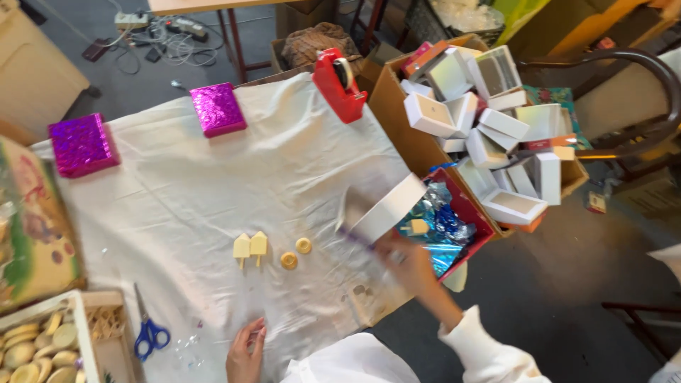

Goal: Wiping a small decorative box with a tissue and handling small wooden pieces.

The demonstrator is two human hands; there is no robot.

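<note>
My right hand (406,261) is blurred with motion and grips a small white box (383,207) by its lower end, held tilted over the table's right edge. My left hand (245,352) rests flat on the white cloth (213,184) at the near edge, fingers together, holding nothing. In front of it lie two small house-shaped wooden pieces (250,247) and two round yellow pieces (296,253). Blue-handled scissors (147,328) lie just left of that hand.
A large cardboard box (397,106) piled with several white gift boxes stands right of the table. A red box (468,213) of blue foil sits below it. Two purple glitter boxes (218,108), a red tape dispenser (339,84), and a wooden tray (85,312) of discs surround the cloth.
</note>
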